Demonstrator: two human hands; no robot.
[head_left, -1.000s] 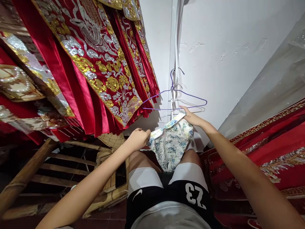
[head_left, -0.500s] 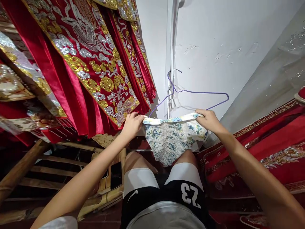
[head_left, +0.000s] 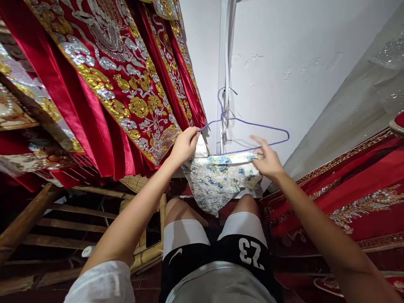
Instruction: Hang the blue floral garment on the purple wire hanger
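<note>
A purple wire hanger (head_left: pixel 255 124) hangs by its hook at a white vertical pole on the wall. A white garment with blue and yellow floral print (head_left: pixel 217 181) hangs in front of its lower bar, above my knees. My left hand (head_left: pixel 186 147) pinches the garment's left corner, pulled up over the hanger's left end. My right hand (head_left: pixel 267 160) grips the right end of the waistband between thumb and fingers, with its index finger raised and blurred near the hanger's lower bar. The exact kind of garment is unclear.
Red embroidered costumes with gold and silver sequins (head_left: pixel 135 92) hang at the left. More red embroidered cloth (head_left: pixel 362 202) lies at the right beside a translucent plastic sheet (head_left: pixel 347 101). A bamboo rack (head_left: pixel 75 227) with a dark phone (head_left: pixel 153 231) is at the lower left.
My left hand has risen, lifting the garment's corner onto the hanger's left end. My right hand has shifted left and its index finger has lifted. The hanger has swung slightly left.
</note>
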